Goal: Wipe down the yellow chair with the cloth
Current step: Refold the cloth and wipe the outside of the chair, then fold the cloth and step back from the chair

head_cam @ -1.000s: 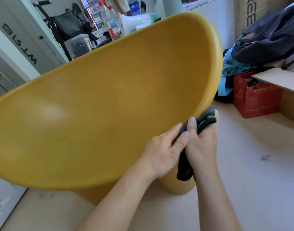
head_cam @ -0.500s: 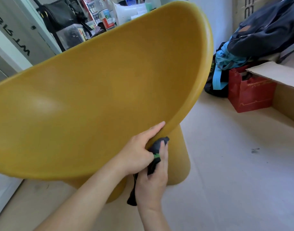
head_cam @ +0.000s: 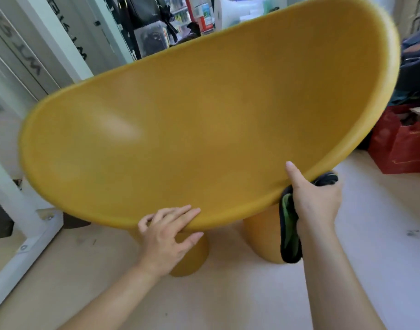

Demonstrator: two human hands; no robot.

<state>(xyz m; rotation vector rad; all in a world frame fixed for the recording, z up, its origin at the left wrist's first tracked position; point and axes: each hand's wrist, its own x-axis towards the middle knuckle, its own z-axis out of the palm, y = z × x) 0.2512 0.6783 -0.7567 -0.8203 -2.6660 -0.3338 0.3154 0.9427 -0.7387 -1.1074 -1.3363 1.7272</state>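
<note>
The yellow chair (head_cam: 204, 120) fills most of the view, its wide curved shell tilted toward me on thick round legs. My right hand (head_cam: 316, 206) grips the dark cloth with green trim (head_cam: 290, 236) against the shell's lower right rim, thumb lying on the inner face and the cloth hanging down below the rim. My left hand (head_cam: 167, 232) rests on the front lower rim further left, fingers spread and loosely bent over the edge, holding nothing.
A red box (head_cam: 402, 144) and dark bags (head_cam: 416, 55) stand at the right. White frame posts (head_cam: 18, 201) rise at the left. A black bag, bottles and clutter sit behind the chair. Pale floor (head_cam: 252, 294) lies below.
My left hand has let go of the cloth and moved left along the rim. My right hand has slid the cloth right along the lower edge. The view has pulled back.
</note>
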